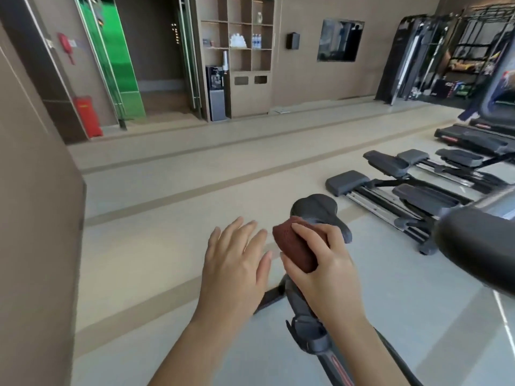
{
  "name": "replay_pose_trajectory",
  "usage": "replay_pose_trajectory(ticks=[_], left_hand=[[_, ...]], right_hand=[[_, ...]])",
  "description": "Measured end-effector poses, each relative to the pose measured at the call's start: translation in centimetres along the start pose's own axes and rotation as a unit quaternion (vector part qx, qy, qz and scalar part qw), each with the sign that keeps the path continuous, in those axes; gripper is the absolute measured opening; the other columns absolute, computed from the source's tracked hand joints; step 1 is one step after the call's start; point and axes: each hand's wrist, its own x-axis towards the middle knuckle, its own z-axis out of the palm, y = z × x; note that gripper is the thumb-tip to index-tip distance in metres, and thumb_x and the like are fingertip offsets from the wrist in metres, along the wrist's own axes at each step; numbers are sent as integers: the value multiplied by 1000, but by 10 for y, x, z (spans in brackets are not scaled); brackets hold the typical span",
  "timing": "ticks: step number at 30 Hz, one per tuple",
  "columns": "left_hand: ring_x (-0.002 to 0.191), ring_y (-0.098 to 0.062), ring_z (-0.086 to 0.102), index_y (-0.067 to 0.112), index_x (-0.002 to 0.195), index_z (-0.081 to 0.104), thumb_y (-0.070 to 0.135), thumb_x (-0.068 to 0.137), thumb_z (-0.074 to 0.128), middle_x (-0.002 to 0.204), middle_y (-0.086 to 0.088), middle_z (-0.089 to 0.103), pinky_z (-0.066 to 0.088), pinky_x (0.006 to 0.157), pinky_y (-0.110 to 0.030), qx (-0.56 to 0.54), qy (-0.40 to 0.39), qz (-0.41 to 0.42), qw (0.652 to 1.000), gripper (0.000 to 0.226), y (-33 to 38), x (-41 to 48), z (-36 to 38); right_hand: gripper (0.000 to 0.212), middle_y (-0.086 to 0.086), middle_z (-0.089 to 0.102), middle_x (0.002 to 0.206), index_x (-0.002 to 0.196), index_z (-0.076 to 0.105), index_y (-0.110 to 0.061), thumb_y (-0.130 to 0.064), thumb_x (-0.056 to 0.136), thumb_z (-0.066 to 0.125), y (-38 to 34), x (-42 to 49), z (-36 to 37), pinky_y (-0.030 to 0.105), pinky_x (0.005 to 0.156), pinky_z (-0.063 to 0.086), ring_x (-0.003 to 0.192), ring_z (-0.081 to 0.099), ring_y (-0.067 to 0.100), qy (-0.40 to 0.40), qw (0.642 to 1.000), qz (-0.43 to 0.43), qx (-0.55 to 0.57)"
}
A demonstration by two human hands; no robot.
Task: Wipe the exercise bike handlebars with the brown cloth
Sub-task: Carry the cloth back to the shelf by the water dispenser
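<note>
My right hand (pixel 323 263) grips a folded brown cloth (pixel 292 246) in front of the black saddle (pixel 317 210) of the exercise bike. Just left of it, my left hand (pixel 237 263) hovers flat with fingers spread, holding nothing. The bike's dark frame and seat post (pixel 306 330) run down below my hands. A thick black padded bar (pixel 479 246), blurred and close to the camera, juts in from the right edge; I cannot tell whether it is the bike's handlebar.
Elliptical trainers (pixel 404 185) and a treadmill (pixel 473 135) stand to the right. A brown wall (pixel 33 218) is close on my left. Beige floor (pixel 167 218) stretches ahead to shelving (pixel 237 51), a water dispenser (pixel 216 93) and a red fire-extinguisher box (pixel 87 115).
</note>
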Motion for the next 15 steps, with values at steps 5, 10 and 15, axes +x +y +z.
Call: replay_pose_trajectory(ticks=[5,10,15], left_hand=[[110,-30,60,9,101,70,30,85,42,111,-8,68,41,93,-55,34,-4,-34,999,38,-28,32,30],[110,-31,60,8,100,70,24,82,56,110,-8,68,41,93,-56,48,-8,-66,997,28,-64,52,63],[110,-30,60,8,100,70,29,86,41,110,-8,67,43,91,-56,27,-26,-82,996,38,-115,76,103]], right_hand=[[44,9,59,108,108,67,-18,-22,66,81,19,50,41,37,56,55,82,65,29,-25,999,-14,27],[46,7,58,109,110,66,-19,-21,67,81,33,83,83,28,60,48,82,64,26,-40,998,8,48],[46,2,57,112,114,64,-23,-24,70,79,45,120,138,25,65,44,89,62,21,-57,996,45,56]])
